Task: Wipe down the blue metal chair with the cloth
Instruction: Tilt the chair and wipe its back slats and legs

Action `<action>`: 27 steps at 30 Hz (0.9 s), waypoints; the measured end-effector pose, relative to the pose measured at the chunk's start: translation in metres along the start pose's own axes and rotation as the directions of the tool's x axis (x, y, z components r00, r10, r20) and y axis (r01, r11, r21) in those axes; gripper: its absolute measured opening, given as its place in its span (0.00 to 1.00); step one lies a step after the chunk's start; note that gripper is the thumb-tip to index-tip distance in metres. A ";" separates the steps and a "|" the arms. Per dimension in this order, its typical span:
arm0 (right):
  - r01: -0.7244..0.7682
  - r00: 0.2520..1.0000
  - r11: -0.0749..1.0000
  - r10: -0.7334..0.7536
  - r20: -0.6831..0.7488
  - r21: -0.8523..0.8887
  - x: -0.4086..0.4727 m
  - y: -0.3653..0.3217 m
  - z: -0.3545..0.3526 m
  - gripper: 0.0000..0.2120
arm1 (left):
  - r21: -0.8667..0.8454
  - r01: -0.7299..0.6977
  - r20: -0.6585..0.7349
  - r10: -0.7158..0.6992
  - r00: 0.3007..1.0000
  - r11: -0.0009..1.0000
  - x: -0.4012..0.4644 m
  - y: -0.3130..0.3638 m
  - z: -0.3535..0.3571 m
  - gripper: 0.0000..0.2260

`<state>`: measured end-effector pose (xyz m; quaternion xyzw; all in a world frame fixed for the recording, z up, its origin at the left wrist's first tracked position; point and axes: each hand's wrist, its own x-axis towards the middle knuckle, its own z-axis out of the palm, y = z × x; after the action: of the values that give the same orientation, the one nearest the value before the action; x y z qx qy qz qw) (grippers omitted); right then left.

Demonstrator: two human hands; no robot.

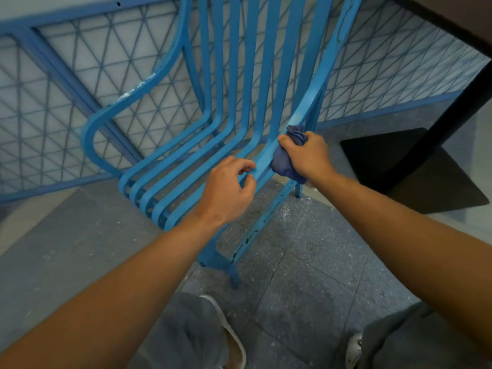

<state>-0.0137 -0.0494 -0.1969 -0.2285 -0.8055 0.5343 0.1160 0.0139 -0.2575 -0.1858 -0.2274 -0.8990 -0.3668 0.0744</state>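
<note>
The blue metal chair (213,107) with long curved slats is standing upright, its paint chipped white on one armrest and spotted with rust along the other side rail. The crumpled dark blue cloth (286,162) is pressing against the chair's outermost slat, where seat is bending into backrest.

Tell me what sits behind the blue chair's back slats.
Through the blue chair slats shows a blue mesh railing with a pale surface beyond. The right hand, gripping the cloth, covers the chair's rear corner; the left hand hides part of a seat slat.
</note>
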 end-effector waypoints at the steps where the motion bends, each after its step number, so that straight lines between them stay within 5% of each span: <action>1: -0.035 0.999 0.999 0.034 0.025 0.040 -0.005 0.002 0.003 0.19 | -0.009 0.007 -0.018 -0.007 1.000 1.000 -0.011 -0.003 -0.004 0.09; 9: -0.178 0.977 0.976 0.159 0.142 0.128 -0.025 -0.001 0.015 0.18 | -0.042 0.095 -0.150 -0.101 0.983 0.995 -0.065 -0.010 -0.009 0.13; 17: -0.379 0.900 0.920 0.342 0.271 0.097 -0.015 -0.021 0.011 0.38 | -0.011 0.124 -0.136 -0.125 0.983 0.992 -0.062 -0.011 -0.008 0.14; 27: -0.450 0.873 0.874 0.386 0.299 0.182 -0.019 -0.029 0.021 0.20 | -0.010 0.099 -0.120 -0.100 0.988 0.995 -0.063 -0.015 -0.010 0.15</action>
<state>-0.0132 -0.0849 -0.1773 -0.3121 -0.6718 0.6671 -0.0796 0.0629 -0.2960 -0.2073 -0.1598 -0.9024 -0.3848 0.1094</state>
